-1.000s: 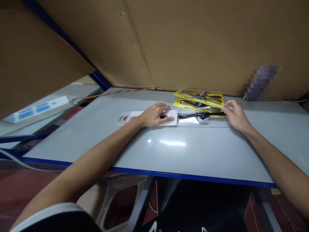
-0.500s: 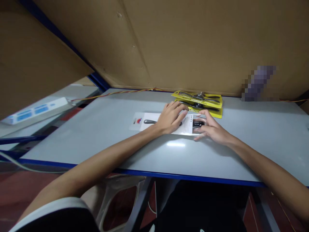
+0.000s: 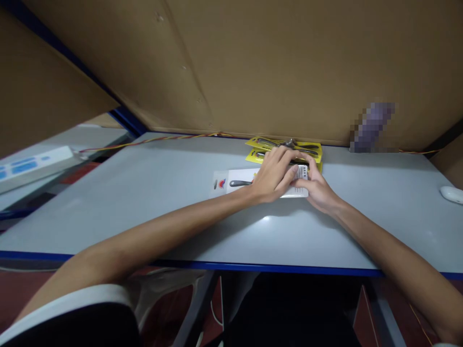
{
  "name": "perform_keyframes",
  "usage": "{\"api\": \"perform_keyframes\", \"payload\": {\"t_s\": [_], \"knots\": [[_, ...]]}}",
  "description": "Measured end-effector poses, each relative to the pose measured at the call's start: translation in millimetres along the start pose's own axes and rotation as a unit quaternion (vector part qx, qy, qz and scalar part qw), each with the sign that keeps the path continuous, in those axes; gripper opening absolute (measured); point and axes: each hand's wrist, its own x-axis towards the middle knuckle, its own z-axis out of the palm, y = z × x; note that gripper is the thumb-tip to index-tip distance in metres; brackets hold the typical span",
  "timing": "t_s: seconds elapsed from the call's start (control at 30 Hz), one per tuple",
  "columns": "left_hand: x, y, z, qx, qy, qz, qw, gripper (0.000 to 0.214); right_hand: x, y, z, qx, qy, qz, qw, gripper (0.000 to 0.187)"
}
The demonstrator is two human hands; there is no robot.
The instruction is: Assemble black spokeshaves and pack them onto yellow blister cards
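Observation:
A flat tool package [image 3: 241, 175], with a white card and a clear plastic end with a hang hole, lies on the table. A dark grey handle [image 3: 238, 183] shows on its left part. My left hand [image 3: 273, 176] rests flat across the middle of the package, palm down with fingers stretched forward, hiding what is beneath. At the right end, my right hand [image 3: 316, 185] grips the package between thumb and fingers. The hands are close together, the left fingertips reaching the right fingers. Just behind them lie yellow-carded packs of black metal tools [image 3: 307, 147], partly overlapping.
The grey tabletop [image 3: 144, 202] has a blue front edge. A cardboard panel [image 3: 275, 72] rises behind it, with a red and yellow cord [image 3: 173, 138] along its foot. A white power strip [image 3: 36, 164] sits left, a white mouse [image 3: 452, 194] far right.
The package has shifted right along the table, and my left hand has moved right with it. The black part at its right end no longer shows. The whole view has swung slightly right.

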Motion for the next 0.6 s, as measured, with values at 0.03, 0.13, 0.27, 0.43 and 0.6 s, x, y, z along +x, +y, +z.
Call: {"api": "perform_keyframes", "payload": {"t_s": [0.03,0.13,0.27,0.43,0.6], "knots": [[1,2,0.2,-0.003,0.003,0.007,1.000,0.057,0,-1,1,0.026,-0.003,0.015,1.000,0.072],[2,2,4.1,-0.016,0.023,0.039,0.999,0.061,1,-1,1,0.059,-0.015,0.036,0.998,0.050],[5,-6,14.3,-0.036,0.075,0.079,0.993,0.055,6,6,-5,0.028,-0.008,-0.014,0.999,0.032],[16,-19,10.9,-0.028,0.137,0.122,0.983,0.048,9,10,-32,-0.267,0.006,-0.200,0.943,0.019],[-3,-47,-23.5,-0.008,0.121,0.065,0.991,0.046,1,3,-56,-0.517,-0.002,-0.235,0.823,0.034]]}}
